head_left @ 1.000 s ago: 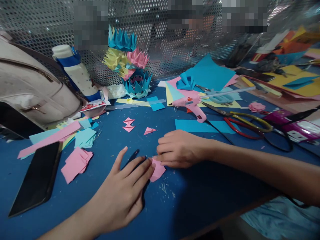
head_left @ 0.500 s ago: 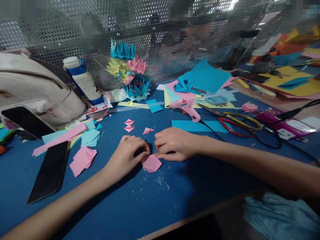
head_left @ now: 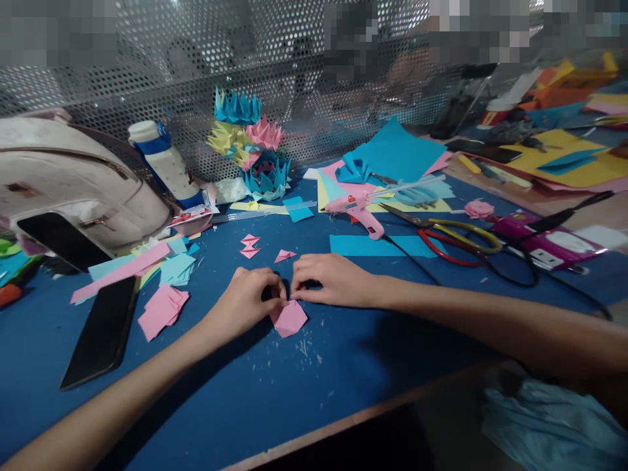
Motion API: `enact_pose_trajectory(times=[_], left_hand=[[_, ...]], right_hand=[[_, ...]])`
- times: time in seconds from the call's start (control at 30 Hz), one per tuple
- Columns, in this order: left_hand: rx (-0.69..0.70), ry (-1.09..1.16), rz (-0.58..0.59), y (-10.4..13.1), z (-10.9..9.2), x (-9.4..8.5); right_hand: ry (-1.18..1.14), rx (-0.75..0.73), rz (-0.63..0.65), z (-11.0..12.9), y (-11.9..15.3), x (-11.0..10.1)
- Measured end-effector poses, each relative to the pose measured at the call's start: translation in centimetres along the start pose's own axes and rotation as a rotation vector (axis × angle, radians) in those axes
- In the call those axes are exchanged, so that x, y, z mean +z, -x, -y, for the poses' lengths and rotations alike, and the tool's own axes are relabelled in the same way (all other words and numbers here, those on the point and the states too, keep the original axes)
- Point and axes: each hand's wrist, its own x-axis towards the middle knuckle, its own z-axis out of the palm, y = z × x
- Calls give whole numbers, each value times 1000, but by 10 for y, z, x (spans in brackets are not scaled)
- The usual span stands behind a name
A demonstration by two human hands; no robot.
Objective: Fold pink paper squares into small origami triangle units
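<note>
A pink paper piece (head_left: pixel 290 320) with folded corners lies on the blue table, under the fingertips of both hands. My left hand (head_left: pixel 254 296) pinches its upper left edge between thumb and fingers. From the right, my right hand (head_left: pixel 326 281) has thumb and fingers closed at the paper's top edge, close beside the left fingertips. Just beyond the hands lie a small folded pink triangle (head_left: pixel 285 256) and two more folded pink pieces (head_left: pixel 250 247). A stack of pink squares (head_left: pixel 163 311) rests left of my left hand.
A black phone (head_left: pixel 102 332) lies at left, near a white bag (head_left: pixel 63 170) and a bottle (head_left: pixel 167 163). Folded paper flowers (head_left: pixel 266 173) stand at the back. Rightward are a pink glue gun (head_left: pixel 357 210), scissors (head_left: pixel 456 237) and a purple box (head_left: pixel 534 239).
Both hands and the pink paper appear slightly further left, along with a small shift of the whole view. My right fingertips are now nearer the left ones at the paper's top.
</note>
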Motion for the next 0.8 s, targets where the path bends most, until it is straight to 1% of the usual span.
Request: enact_pose_trajectory(times=[0.1,0.23,0.47,0.53,0.67,0.8], left_hand=[[-8,2,-19,1,-2,1],[-22,-3,-53,4,-6,4],[-21,-93,-120,10,-10,7],[-11,-116,-133,11,-11,8],[23,-184,-165,14,-12,8],[76,-259,-200,16,-12,10]], right_hand=[[-23,39,21,4,0,0],[0,71,12,4,0,1],[124,6,-17,7,0,2],[137,18,-13,9,0,3],[191,94,-9,16,0,5],[323,64,-17,22,3,7]])
